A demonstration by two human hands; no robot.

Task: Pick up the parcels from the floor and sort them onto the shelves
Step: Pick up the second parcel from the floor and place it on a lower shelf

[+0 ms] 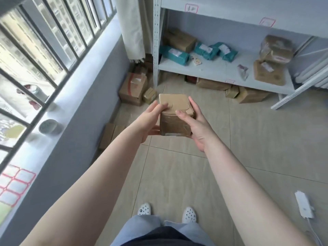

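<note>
I hold a small brown taped cardboard parcel (174, 113) at mid-frame, above the tiled floor. My left hand (150, 119) grips its left side with the thumb on top. My right hand (194, 123) clasps its right side, fingers along the edge and thumb across the top. The white metal shelf (209, 71) stands ahead at the upper right. It carries teal mailer bags (174, 55), brown boxes (268, 72) and a taped bundle (276, 49). More brown parcels (248, 94) lie on the floor under the shelf.
A windowsill with a barred window runs along the left wall. Cardboard boxes (133, 88) sit in the corner by a hanging curtain (132, 27), and flat cartons (111, 134) lean at the wall. A white power strip (304, 206) lies on the floor at lower right.
</note>
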